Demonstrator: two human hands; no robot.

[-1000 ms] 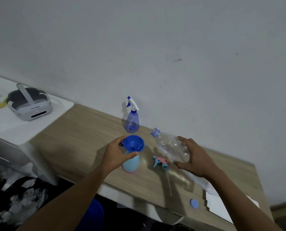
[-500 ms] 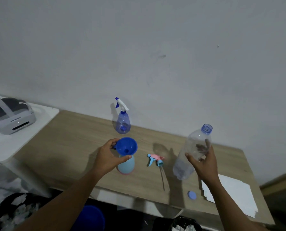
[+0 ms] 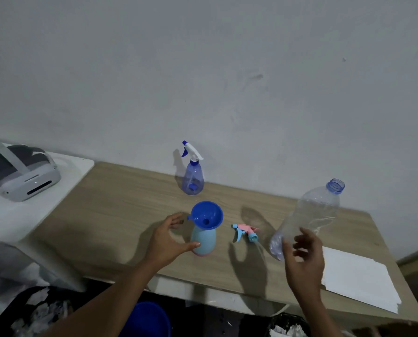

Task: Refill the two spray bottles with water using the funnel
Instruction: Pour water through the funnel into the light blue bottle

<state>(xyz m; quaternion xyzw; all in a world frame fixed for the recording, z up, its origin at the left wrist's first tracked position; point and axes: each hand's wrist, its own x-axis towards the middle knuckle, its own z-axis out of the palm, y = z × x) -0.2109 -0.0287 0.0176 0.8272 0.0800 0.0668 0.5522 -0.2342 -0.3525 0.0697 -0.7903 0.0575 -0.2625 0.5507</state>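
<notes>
My left hand (image 3: 165,242) is spread, thumb touching the pale-blue plastic spray bottle (image 3: 203,242); my blurred right hand (image 3: 303,261) overlaps the clear plastic bottle (image 3: 317,212), grip unclear.

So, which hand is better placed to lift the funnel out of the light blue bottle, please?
Left, probably. The left hand sits beside the funnel, thumb touching the light blue bottle; the right hand is farther off by the clear bottle.

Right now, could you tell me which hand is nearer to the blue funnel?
Left. The left hand is left of the blue funnel, its thumb touching the pale blue bottle beneath; the right hand is far to the funnel's right, by the clear bottle.
</notes>
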